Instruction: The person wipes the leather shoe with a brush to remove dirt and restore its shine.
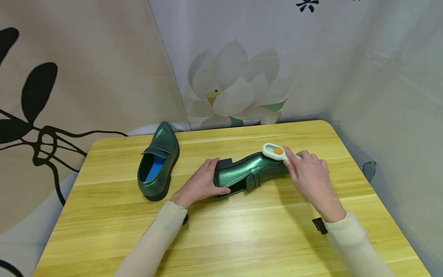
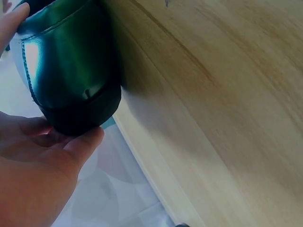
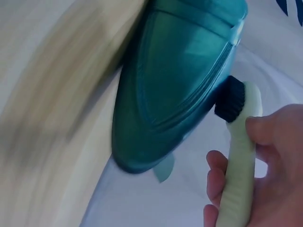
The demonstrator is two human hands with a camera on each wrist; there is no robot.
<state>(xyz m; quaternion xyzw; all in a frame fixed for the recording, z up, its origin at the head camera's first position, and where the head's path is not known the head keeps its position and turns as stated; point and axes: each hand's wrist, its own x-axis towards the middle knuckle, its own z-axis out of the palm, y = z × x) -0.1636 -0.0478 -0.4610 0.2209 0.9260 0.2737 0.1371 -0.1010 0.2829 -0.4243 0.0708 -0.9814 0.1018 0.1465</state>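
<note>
A green metallic loafer (image 1: 242,172) lies tipped on its side on the table, its toe pointing right. My left hand (image 1: 204,181) grips it at the heel, thumb by the opening; the left wrist view shows fingers around the dark heel (image 2: 83,113). In my right hand (image 1: 309,177) is a white-handled brush (image 3: 239,161) with an orange spot on its head. Its dark bristles (image 3: 230,99) touch the edge of the loafer near the toe in the right wrist view. A matching loafer (image 1: 159,161) stands upright to the left, blue insole showing.
The wooden table (image 1: 242,238) has a far edge against a hanging cloth (image 1: 238,77) printed with a flower. More cloth (image 1: 398,115) hangs along the right side.
</note>
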